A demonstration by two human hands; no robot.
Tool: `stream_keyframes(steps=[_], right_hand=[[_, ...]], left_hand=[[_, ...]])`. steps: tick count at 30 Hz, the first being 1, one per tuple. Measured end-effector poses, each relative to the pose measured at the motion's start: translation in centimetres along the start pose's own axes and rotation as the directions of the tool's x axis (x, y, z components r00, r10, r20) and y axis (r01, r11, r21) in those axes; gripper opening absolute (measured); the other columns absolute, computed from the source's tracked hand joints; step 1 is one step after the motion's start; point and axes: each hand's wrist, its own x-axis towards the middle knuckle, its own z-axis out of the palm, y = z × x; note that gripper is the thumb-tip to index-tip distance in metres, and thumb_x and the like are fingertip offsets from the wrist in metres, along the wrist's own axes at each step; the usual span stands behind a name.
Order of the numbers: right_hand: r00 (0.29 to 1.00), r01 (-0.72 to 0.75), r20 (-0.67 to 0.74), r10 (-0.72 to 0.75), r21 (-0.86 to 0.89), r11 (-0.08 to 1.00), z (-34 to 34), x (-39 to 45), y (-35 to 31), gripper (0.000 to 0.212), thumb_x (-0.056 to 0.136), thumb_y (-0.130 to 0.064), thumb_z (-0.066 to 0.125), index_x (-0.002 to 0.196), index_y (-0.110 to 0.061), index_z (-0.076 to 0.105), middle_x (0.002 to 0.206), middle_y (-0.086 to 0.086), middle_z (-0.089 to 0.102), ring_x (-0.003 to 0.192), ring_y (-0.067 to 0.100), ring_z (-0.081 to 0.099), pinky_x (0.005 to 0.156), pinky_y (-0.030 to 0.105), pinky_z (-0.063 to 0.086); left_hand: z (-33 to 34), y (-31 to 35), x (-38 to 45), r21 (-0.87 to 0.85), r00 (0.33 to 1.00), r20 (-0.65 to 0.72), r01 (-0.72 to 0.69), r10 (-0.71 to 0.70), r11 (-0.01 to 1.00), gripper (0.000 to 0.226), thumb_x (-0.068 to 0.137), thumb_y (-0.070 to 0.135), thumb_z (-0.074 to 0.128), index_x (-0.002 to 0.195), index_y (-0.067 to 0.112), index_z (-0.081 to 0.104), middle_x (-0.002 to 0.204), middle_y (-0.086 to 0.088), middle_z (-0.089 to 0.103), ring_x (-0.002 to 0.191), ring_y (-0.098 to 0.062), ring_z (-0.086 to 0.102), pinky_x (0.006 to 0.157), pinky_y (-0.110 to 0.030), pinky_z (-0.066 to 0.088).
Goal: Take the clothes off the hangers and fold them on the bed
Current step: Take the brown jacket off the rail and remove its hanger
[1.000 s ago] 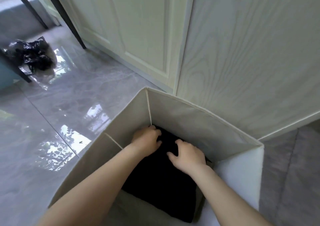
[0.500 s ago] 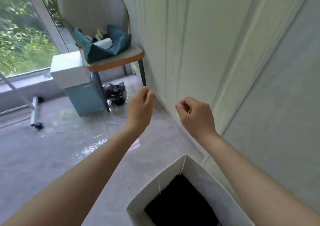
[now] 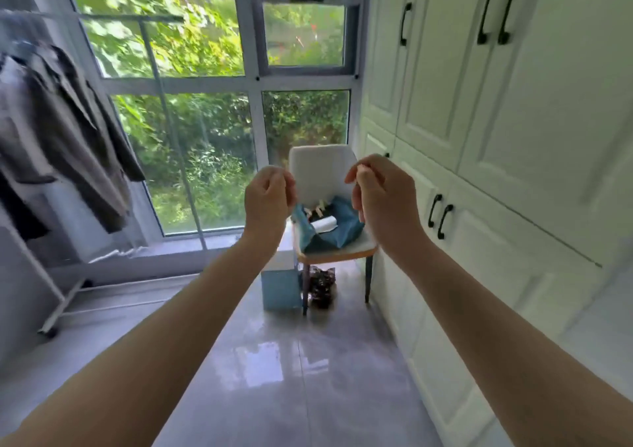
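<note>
A grey-brown coat (image 3: 65,131) hangs on a white clothes rack (image 3: 51,285) at the far left, blurred, with darker clothing behind it. Both my arms are raised in front of me, well to the right of the rack. My left hand (image 3: 269,196) and my right hand (image 3: 380,196) are level with each other at mid-frame, fingers loosely curled, and hold nothing. No hanger shows plainly, and the bed is out of view.
A white chair (image 3: 322,169) with a blue bag (image 3: 342,230) on its seat stands before the window (image 3: 212,104). A blue box (image 3: 281,285) and a black plastic bag (image 3: 322,285) sit under it. White wardrobe doors (image 3: 479,138) line the right. The floor is glossy grey tile.
My hands left the black folded garment in the fabric box and rose. My view lifted from the box to the window and rack; the box has dropped out of sight.
</note>
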Motion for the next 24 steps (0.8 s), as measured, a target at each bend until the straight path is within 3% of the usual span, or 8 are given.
stream_keyframes(steps=[4, 8, 13, 17, 20, 22, 24], right_hand=[[0.989, 0.113, 0.079, -0.122, 0.103, 0.988, 0.9, 2.4, -10.1, 0.041, 0.097, -0.026, 0.044, 0.058, -0.024, 0.055, 0.045, -0.005, 0.049, 0.039, 0.005, 0.043, 0.055, 0.032, 0.038], [0.946, 0.227, 0.186, -0.265, 0.199, 0.953, 2.2, 1.6, -17.5, 0.039, 0.096, -0.035, 0.045, 0.060, -0.027, 0.057, 0.042, -0.005, 0.050, 0.037, 0.003, 0.046, 0.056, 0.032, 0.040], [0.913, 0.202, 0.289, -0.289, 0.296, 0.934, 6.3, -1.4, -23.0, 0.033, 0.091, -0.040, 0.044, 0.065, -0.029, 0.060, 0.047, -0.005, 0.057, 0.041, 0.008, 0.050, 0.059, 0.040, 0.045], [0.879, 0.171, 0.370, -0.300, 0.342, 0.924, 11.1, -3.7, -26.4, 0.025, 0.093, -0.027, 0.049, 0.080, -0.012, 0.064, 0.051, -0.001, 0.059, 0.040, 0.006, 0.051, 0.057, 0.036, 0.046], [0.878, 0.158, 0.380, -0.293, 0.347, 0.924, 14.8, -4.3, -28.2, 0.019, 0.093, -0.025, 0.051, 0.081, -0.016, 0.064, 0.054, 0.000, 0.062, 0.039, 0.008, 0.051, 0.057, 0.034, 0.048], [0.887, 0.139, 0.372, -0.274, 0.351, 0.926, 17.9, -4.3, -29.4, 0.017, 0.092, -0.026, 0.051, 0.080, -0.024, 0.062, 0.057, -0.001, 0.063, 0.041, 0.010, 0.052, 0.057, 0.033, 0.048], [0.899, 0.124, 0.357, -0.253, 0.347, 0.930, 20.9, -3.6, -30.2, 0.015, 0.091, -0.030, 0.050, 0.079, -0.031, 0.060, 0.060, -0.005, 0.065, 0.047, 0.014, 0.056, 0.061, 0.035, 0.047]], left_hand=[[-4.9, 10.4, 0.2, 0.045, 0.998, -0.052, -0.043, 0.045, 0.998, 0.027, 0.084, -0.006, 0.035, 0.081, 0.011, 0.055, 0.049, 0.000, 0.051, 0.040, -0.012, 0.036, 0.040, -0.020, 0.026], [-10.1, 18.0, -1.7, 0.089, 0.982, -0.134, -0.125, 0.137, 0.988, 0.026, 0.093, 0.004, 0.036, 0.083, 0.012, 0.059, 0.051, 0.001, 0.053, 0.043, -0.014, 0.040, 0.045, -0.023, 0.028], [-16.6, 24.3, -5.4, 0.128, 0.935, -0.268, -0.206, 0.234, 0.970, 0.025, 0.096, 0.013, 0.034, 0.087, 0.008, 0.058, 0.059, -0.003, 0.050, 0.045, -0.011, 0.041, 0.044, -0.020, 0.031], [-22.8, 27.6, -7.0, 0.236, 0.918, -0.293, -0.202, 0.268, 0.951, 0.031, 0.098, 0.020, 0.035, 0.081, 0.011, 0.059, 0.056, 0.001, 0.055, 0.046, -0.010, 0.044, 0.045, -0.020, 0.033], [-27.8, 28.6, -7.4, 0.446, 0.976, -0.127, -0.101, 0.174, 0.889, 0.043, 0.100, 0.041, 0.026, 0.092, 0.022, 0.063, 0.090, 0.003, 0.068, 0.076, -0.011, 0.061, 0.062, -0.025, 0.047], [-31.8, 28.8, -7.3, 0.538, 0.992, -0.051, -0.073, 0.119, 0.840, 0.048, 0.095, 0.052, 0.021, 0.106, 0.027, 0.061, 0.117, 0.004, 0.063, 0.104, -0.013, 0.059, 0.082, -0.032, 0.049], [-35.4, 29.3, -6.8, 0.556, 0.991, -0.072, -0.054, 0.112, 0.830, 0.052, 0.096, 0.051, 0.020, 0.118, 0.024, 0.057, 0.129, 0.001, 0.057, 0.115, -0.017, 0.054, 0.090, -0.036, 0.046]])
